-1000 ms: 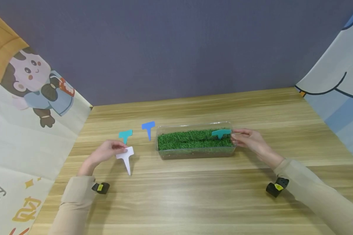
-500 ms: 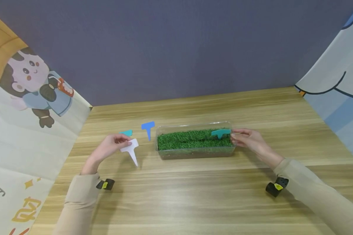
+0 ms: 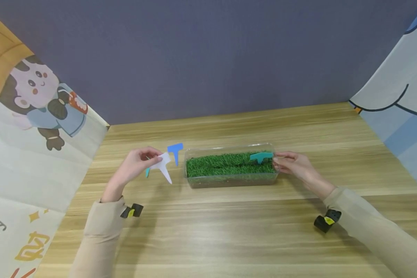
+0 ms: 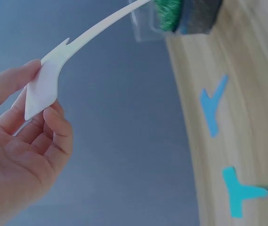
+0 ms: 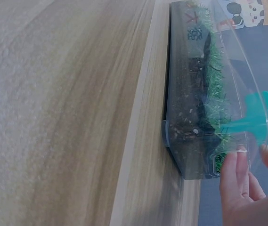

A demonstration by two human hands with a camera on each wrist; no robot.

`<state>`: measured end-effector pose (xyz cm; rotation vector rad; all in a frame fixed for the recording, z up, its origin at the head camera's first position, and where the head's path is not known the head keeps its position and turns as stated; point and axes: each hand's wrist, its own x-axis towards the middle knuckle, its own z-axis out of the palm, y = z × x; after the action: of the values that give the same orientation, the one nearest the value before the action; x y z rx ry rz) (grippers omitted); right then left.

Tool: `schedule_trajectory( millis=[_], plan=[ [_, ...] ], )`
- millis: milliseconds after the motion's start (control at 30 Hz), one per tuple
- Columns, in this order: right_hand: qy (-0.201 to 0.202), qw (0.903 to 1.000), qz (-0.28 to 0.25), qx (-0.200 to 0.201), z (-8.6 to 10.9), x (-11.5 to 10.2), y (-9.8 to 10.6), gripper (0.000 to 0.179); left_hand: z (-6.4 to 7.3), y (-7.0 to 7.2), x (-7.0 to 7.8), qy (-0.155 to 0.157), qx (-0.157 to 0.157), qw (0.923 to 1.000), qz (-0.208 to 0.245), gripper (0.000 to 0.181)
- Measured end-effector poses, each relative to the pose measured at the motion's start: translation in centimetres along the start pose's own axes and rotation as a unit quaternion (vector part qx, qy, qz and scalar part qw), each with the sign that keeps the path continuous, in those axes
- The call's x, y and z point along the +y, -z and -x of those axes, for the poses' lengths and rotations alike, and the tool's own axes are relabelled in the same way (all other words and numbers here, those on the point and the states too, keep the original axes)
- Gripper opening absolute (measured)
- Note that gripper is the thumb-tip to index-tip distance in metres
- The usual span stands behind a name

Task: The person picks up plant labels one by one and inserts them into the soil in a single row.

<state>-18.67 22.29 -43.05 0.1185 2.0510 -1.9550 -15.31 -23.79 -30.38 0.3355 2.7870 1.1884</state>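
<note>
Between thumb and fingers, my left hand (image 3: 133, 166) pinches a white T-shaped plant label (image 4: 44, 84) by its head, raised off the table with its stem slanting down to the right. A clear plastic planter box (image 3: 233, 182) holds green artificial grass (image 3: 212, 166) over dark soil. My right hand (image 3: 293, 166) grips the box's right end wall by its rim. Close to those fingers, a teal plant label (image 3: 261, 157) stands with its stem down in the grass. A blue label (image 3: 175, 148) lies left of the box. Another teal label (image 4: 239, 192) lies behind my left hand, mostly hidden in the head view.
The wood-grain table (image 3: 222, 231) reaches back to a dark blue-grey wall panel (image 3: 208, 61). Printed cloths hang at the left (image 3: 48, 166) and right (image 3: 396, 123) sides. Black wrist cameras sit on both forearms.
My left hand has moved right and farther back with the white label, now covering most of the teal label on the table. The right hand and the box have stayed in place.
</note>
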Motion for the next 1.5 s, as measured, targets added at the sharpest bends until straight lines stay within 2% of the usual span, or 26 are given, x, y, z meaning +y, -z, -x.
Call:
schedule_trajectory(
  millis=[167,233,367,533,633,767,1033,1200,1367,1500],
  plan=[
    [0.0,1.0,0.009,-0.003,-0.1,0.1,0.1,0.092,-0.7,-0.4,1.3,-0.019,0.007,0.9998,0.007,0.024],
    [0.0,0.9999,0.01,-0.003,-0.2,0.2,0.2,0.092,-0.9,-0.6,2.3,-0.022,0.01,0.9997,0.009,0.023],
    [0.002,1.0,0.008,-0.002,-0.2,0.3,0.2,0.089,-1.5,-1.2,3.3,-0.038,0.021,0.999,0.003,0.021],
    [0.009,0.9999,0.007,-0.007,0.0,0.0,0.1,0.082,-2.2,-1.9,3.7,-0.088,0.039,0.9953,-0.01,0.017],
    [0.012,0.9998,0.007,-0.013,0.3,-0.2,0.0,0.076,-2.6,-2.3,4.1,-0.105,0.044,0.9934,-0.012,0.016],
    [0.014,0.9998,0.006,-0.012,0.3,-0.2,0.0,0.076,-3.2,-3.0,4.8,-0.116,0.043,0.9923,-0.007,0.015],
    [0.016,0.9997,-0.011,-0.014,-0.1,0.2,0.1,0.082,-4.4,-4.6,6.2,-0.155,0.028,0.9874,-0.006,0.016],
    [0.02,0.9995,-0.013,-0.02,-0.1,0.1,0.1,0.085,-4.9,-5.5,7.0,-0.162,0.017,0.9866,-0.001,0.016],
    [0.008,0.9999,-0.004,-0.008,0.0,0.0,0.1,0.089,-5.3,-6.3,7.6,-0.163,0.004,0.9866,0.005,0.018],
    [0.018,0.9996,-0.005,-0.021,0.4,-0.3,0.0,0.081,-5.7,-6.9,8.1,-0.171,-0.001,0.9853,0.001,0.019]
  ],
)
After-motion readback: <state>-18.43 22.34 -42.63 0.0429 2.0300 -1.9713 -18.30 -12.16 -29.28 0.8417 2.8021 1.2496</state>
